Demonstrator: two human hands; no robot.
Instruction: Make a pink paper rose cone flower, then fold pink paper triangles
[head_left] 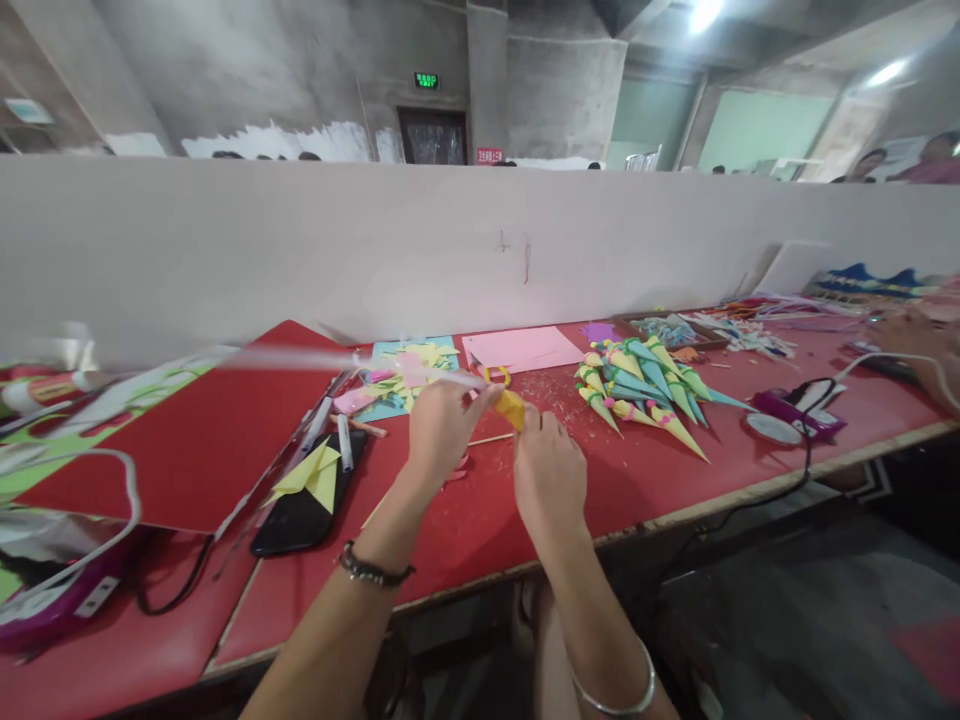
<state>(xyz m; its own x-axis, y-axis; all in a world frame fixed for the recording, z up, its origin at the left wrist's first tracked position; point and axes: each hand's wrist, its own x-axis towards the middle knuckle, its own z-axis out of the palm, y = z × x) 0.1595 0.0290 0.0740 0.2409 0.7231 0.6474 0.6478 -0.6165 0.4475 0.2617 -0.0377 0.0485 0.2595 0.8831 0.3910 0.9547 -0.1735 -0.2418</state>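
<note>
My left hand (pixel 439 425) and my right hand (pixel 551 470) meet over the red table. Between their fingers is a small piece of yellow material (pixel 511 408), partly covered; its exact kind cannot be made out. A pale, see-through strip (pixel 315 358), blurred, runs leftward from my left fingers. Just beyond them shows a yellow loop (pixel 496 374). Both hands are closed, with the fingers pinched on the yellow piece. To the right lies a pile of yellow and blue-green paper cones (pixel 645 385) with green and pink trim. A thin stick (pixel 491 439) rests below my hands.
A black phone (pixel 289 535) with folded yellow paper (pixel 319 475) lies left, near a marker (pixel 345 445) and red sheet (pixel 217 440). Pink paper (pixel 521 348) is at the back. A purple device (pixel 802 415) with cables lies right, near another person's hand (pixel 911 340). A white partition (pixel 300 250) stands behind.
</note>
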